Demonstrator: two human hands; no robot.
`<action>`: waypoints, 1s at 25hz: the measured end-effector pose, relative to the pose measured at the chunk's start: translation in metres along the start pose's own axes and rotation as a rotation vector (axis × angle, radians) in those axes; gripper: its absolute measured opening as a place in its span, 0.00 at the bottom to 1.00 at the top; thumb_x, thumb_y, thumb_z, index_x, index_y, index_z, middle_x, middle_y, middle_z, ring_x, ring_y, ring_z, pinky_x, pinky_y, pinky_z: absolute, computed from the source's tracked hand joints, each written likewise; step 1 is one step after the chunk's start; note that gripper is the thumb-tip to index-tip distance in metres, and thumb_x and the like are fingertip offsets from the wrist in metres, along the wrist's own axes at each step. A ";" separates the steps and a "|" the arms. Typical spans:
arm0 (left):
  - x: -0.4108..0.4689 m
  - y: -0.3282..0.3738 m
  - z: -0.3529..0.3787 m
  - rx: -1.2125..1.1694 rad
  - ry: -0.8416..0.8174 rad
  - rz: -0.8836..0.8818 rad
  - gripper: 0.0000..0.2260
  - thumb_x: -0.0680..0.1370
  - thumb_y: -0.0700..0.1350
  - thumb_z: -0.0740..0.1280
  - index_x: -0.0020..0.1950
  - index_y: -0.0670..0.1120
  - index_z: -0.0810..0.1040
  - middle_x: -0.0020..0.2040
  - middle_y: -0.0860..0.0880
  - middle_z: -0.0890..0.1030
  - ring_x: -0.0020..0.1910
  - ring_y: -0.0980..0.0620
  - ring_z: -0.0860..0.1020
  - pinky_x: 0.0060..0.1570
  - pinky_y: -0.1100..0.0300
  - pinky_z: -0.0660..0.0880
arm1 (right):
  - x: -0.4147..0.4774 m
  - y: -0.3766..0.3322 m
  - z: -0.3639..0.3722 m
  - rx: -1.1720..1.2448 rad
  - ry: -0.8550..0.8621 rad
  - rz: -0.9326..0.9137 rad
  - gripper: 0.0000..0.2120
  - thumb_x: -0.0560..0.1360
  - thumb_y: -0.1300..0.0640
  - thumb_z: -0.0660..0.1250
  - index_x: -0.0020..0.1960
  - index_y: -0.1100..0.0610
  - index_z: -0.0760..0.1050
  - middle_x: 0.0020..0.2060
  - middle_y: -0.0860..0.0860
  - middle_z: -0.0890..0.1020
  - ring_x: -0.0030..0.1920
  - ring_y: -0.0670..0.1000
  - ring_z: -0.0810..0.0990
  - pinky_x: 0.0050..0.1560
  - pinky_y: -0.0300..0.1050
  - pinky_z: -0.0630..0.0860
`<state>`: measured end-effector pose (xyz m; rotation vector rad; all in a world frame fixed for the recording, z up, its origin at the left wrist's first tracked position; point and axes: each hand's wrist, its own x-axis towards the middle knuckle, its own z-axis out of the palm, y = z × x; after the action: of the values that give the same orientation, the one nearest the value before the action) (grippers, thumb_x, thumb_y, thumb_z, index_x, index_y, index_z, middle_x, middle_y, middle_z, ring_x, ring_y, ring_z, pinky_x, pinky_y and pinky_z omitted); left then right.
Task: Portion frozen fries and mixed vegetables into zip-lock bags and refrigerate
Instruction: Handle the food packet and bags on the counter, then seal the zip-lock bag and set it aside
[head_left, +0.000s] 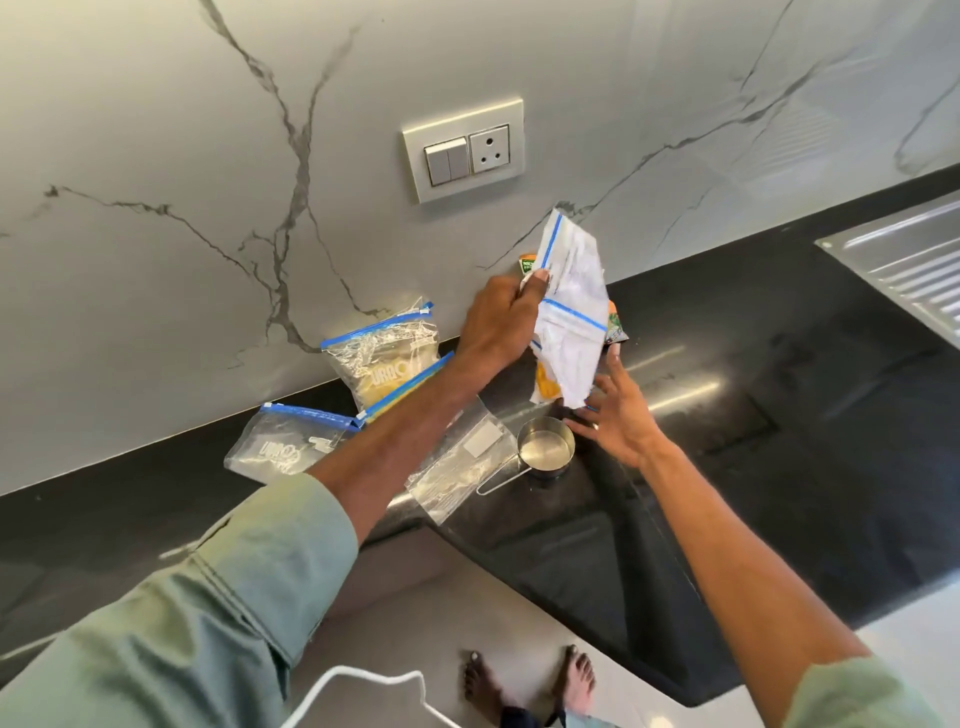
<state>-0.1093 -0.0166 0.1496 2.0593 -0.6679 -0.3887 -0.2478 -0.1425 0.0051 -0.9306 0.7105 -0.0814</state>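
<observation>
Far left of the steel cup (546, 451), an empty bag (280, 448) with a blue zip strip lies flat on the black tabletop (753, 332). Between it and the cup, farther back, a filled bag (382, 358) holding pale yellow pieces leans against the marble wall (156, 156); a second blue strip in front of it is partly hidden by the forearm. Just left of the cup, touching its wire handle, lies a flat clear sleeve (457, 467). Above the cup and slightly left, the left hand (501, 322) is raised, its fingers (535, 280) curled and pinching the upper part of a bundle of bags (571, 317), which hangs tilted in the air over the cup. Behind the bundle, a yellow packet (546, 385) and a green packet (616, 328) show only in part. Just right of the cup, the right hand (618, 418) is held with fingers spread wide and holding nothing; whether its fingertips touch the bundle's lower end cannot be told. Far right of the cup, a ribbed steel drainboard (909, 260) borders the tabletop.
</observation>
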 end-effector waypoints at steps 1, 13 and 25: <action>-0.003 0.002 -0.002 -0.140 -0.064 0.002 0.23 0.84 0.61 0.58 0.53 0.45 0.85 0.47 0.48 0.87 0.46 0.47 0.86 0.51 0.46 0.82 | -0.003 0.004 -0.003 0.073 -0.077 -0.028 0.45 0.69 0.24 0.68 0.77 0.50 0.71 0.70 0.59 0.78 0.70 0.62 0.77 0.72 0.64 0.72; -0.022 -0.052 0.004 -0.176 -0.115 -0.058 0.16 0.79 0.52 0.72 0.64 0.47 0.79 0.58 0.51 0.85 0.54 0.53 0.84 0.52 0.55 0.83 | -0.034 0.011 -0.042 -0.070 0.058 -0.320 0.33 0.70 0.55 0.81 0.72 0.58 0.74 0.65 0.56 0.83 0.68 0.61 0.80 0.60 0.58 0.83; -0.039 -0.129 0.020 -0.338 -0.116 -0.311 0.10 0.84 0.46 0.65 0.64 0.49 0.81 0.58 0.48 0.86 0.56 0.47 0.85 0.58 0.43 0.82 | -0.051 0.006 -0.059 -0.471 0.195 -0.425 0.33 0.67 0.49 0.83 0.66 0.57 0.73 0.58 0.52 0.86 0.57 0.51 0.87 0.55 0.57 0.85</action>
<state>-0.1114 0.0505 0.0304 1.8243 -0.3190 -0.7511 -0.3234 -0.1622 0.0037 -1.5338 0.7143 -0.3975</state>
